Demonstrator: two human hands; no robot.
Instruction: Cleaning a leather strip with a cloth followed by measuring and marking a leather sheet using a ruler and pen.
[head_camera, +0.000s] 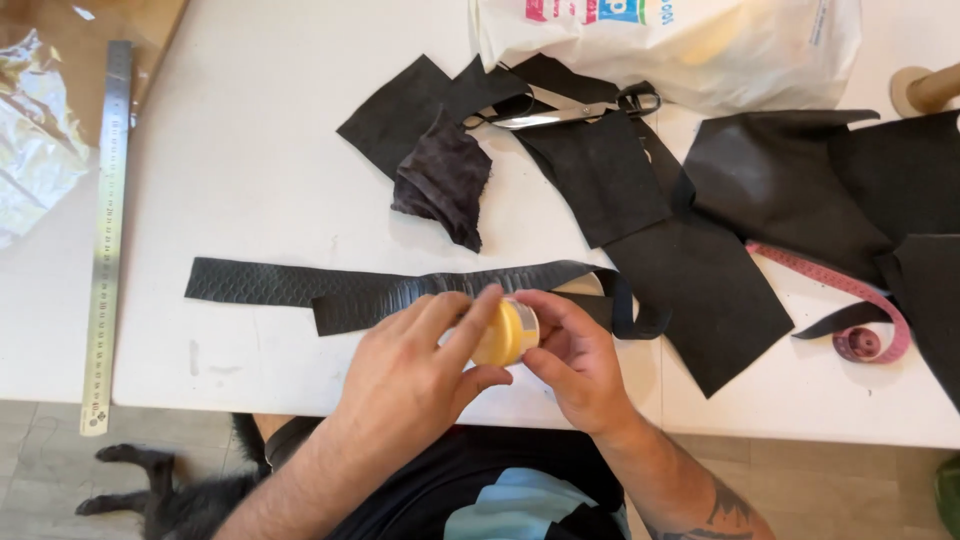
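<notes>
Both my hands hold a small round jar with a yellow lid (508, 332) just above the near edge of the white table (250, 170). My left hand (415, 375) grips the lid from the left, fingers curled over its top. My right hand (575, 360) cups the jar body from the right. Right behind the jar lies a long strip of black textured leather (330, 288), stretched left to right.
Several black leather pieces (700, 270) cover the table's right half, with a crumpled dark scrap (445, 180). Scissors (560, 113) lie below a white plastic bag (690, 40). A pink tape measure (860, 320) is at right, a metal ruler (106, 230) at left. A dark animal (170, 500) lies on the floor.
</notes>
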